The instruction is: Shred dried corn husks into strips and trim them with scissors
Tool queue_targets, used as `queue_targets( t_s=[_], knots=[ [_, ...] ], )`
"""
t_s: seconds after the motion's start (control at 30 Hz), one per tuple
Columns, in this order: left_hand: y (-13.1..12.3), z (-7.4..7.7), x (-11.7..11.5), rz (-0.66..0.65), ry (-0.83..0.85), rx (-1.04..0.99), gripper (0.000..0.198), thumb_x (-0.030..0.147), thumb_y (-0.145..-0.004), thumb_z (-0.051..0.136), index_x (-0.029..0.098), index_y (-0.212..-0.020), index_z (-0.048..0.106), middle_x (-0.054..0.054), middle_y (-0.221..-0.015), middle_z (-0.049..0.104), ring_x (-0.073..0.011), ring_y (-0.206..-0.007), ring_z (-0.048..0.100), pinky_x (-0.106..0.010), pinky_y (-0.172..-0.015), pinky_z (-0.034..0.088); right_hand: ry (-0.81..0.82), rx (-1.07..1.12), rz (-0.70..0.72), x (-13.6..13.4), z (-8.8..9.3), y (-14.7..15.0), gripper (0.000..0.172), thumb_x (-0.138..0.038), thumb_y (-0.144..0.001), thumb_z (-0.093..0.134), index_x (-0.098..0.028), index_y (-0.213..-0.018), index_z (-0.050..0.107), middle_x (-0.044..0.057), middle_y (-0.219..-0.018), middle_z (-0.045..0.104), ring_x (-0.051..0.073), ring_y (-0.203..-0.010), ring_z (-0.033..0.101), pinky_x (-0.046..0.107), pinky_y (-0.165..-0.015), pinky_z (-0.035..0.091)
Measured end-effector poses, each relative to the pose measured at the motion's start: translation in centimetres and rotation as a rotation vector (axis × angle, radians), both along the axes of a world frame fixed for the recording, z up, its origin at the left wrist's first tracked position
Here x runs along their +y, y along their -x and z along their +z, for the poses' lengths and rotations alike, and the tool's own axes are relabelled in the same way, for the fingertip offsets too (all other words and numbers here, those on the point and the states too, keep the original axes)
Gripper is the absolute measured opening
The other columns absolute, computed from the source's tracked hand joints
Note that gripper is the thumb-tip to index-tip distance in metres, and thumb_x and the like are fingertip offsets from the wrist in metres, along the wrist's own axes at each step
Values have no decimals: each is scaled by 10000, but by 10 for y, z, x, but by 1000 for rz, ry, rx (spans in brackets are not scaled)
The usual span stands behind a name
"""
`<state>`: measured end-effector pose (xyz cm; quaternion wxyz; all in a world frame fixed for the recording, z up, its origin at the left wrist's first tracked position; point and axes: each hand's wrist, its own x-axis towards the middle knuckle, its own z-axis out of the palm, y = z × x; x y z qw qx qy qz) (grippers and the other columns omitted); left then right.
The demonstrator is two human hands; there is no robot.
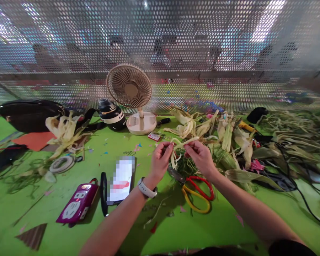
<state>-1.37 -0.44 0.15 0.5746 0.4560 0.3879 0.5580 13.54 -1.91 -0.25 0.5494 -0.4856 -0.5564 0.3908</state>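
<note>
Between my two hands is a pale, narrow strip of corn husk [186, 142], bent into a loop with ends hanging down. My left hand [162, 156], with a white watch band on its wrist, pinches the strip's left part. On the other side my right hand [198, 156] grips its right part between thumb and fingers. Just below the hands lie scissors [198, 193] with one red and one yellow handle loop, blades pointing up and left. Green fibres [188, 165] lie behind the blades. More corn husks [186, 124] are heaped beyond and right of my hands.
A fan [130, 87] and a dark bottle [112, 113] stand at the back by a perforated metal screen [160, 42]. Left of my arm lie a phone [122, 179], a purple case [78, 202] and a tape roll [62, 164]. Black cables [300, 192] run along the right.
</note>
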Motion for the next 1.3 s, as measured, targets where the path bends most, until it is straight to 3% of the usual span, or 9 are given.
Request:
queue_targets(
  t_s=[0.13,0.33,0.5,0.63,0.8,0.97,1.1,1.2,1.3],
  knots=[
    [1,-4,1,-38,27,51,276,424,-751,676,170,-840,615,31,-670,583,-81,-554,528,-203,-543,447,-47,-205,15,-5,6,-3,241,-376,-785,645,-169,-683,580,-21,-579,530,110,-541,470,231,-501,375],
    [2,-4,-1,-56,-36,172,270,419,-767,662,161,-836,628,20,-657,584,-82,-566,499,-187,-526,406,-118,-258,133,-7,12,-3,162,-326,-809,618,-171,-770,594,1,-689,589,126,-638,514,245,-597,421],
    [2,4,-6,-160,-40,170,279,433,-740,685,168,-812,639,24,-602,572,-82,-526,492,-189,-492,390,-61,-111,90,-2,9,-2,294,-437,-828,588,-183,-683,561,-41,-553,444,93,-493,392,228,-469,334],
    [5,7,-6,-239,-50,160,289,405,-719,716,165,-876,673,-1,-667,629,-86,-569,529,-194,-536,422,-5,-48,73,1,9,-3,360,-505,-800,605,-174,-664,566,-43,-548,430,80,-467,358,221,-424,288],
    [10,5,4,-132,-31,122,297,382,-722,715,162,-909,641,17,-666,613,-75,-563,516,-182,-534,428,83,-180,194,4,13,-14,357,-501,-839,559,-151,-795,615,-39,-553,485,88,-480,431,210,-437,337],
    [12,5,10,-16,26,149,289,376,-696,722,156,-846,610,30,-638,596,-76,-543,517,-189,-536,450,-217,-679,186,-3,24,-22,224,-346,-902,535,-183,-816,663,14,-728,636,128,-671,582,246,-621,449],
    [9,3,7,-36,24,219,280,394,-704,707,154,-819,621,29,-602,571,-88,-522,509,-198,-506,442,-500,-996,112,-14,35,-20,190,-278,-913,528,-191,-855,687,52,-809,634,164,-768,600,282,-682,470],
    [6,0,1,-124,-78,289,239,378,-739,679,162,-814,611,7,-631,594,-104,-557,535,-207,-519,437,-640,-1023,23,-16,38,-18,162,-268,-912,527,-189,-899,669,77,-904,653,196,-834,602,341,-762,484],
    [5,1,-6,-298,-200,346,175,344,-804,616,178,-858,601,-13,-713,613,-112,-619,551,-212,-554,446,-657,-905,-34,-13,35,-16,130,-229,-925,497,-190,-912,620,92,-989,655,202,-912,610,338,-806,494]
  ],
)
